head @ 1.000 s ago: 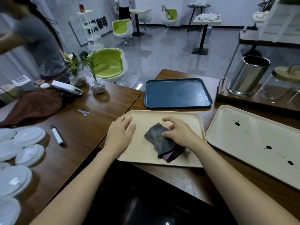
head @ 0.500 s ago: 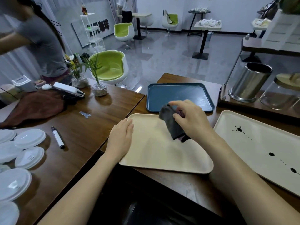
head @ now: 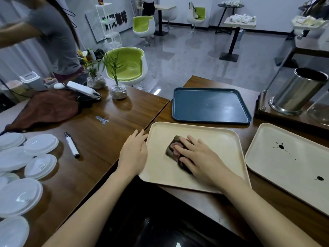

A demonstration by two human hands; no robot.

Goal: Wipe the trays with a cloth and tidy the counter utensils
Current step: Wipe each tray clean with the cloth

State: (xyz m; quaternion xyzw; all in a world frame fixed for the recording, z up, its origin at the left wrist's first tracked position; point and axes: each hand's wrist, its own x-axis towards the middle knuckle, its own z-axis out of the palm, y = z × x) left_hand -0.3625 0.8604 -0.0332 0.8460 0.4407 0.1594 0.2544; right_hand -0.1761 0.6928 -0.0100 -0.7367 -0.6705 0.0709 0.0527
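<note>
Presently: right hand (head: 197, 157) flat, fingers extended and slightly spread, palm down on grey cloth (head: 173, 148), pressing it onto the middle of the near beige tray (head: 222, 139). Cloth folded, pinkish inner layer showing at its left edge; nothing pinched, only pressed under the fingers. Left hand (head: 133, 152) open, fingers together, laid over the tray's left rim, palm partly on the wooden counter (head: 99, 139).

Near beige tray at the counter's front edge, one corner slightly overhanging. Second beige tray (head: 267, 166) just beside it to the right, marked with several dark spots (head: 281, 146). Dark blue tray (head: 210, 106) behind the near tray, apart from it, surface bare.

Right rear: steel cylinder (head: 297, 90) upright on a dark wooden base, glass jar (head: 318, 109) beside it, partly cut off by the frame edge.

Left section of counter: white marker pen (head: 71, 145) lying flat, small metal wrench (head: 102, 120) beyond it, white plastic lids (head: 41, 145) grouped at the left edge, brown cloth (head: 44, 107) spread further back, two small potted plants (head: 117, 90) near the far edge. Second person (head: 53, 36) standing behind the counter at upper left. Green chair (head: 128, 65) on the floor beyond.
</note>
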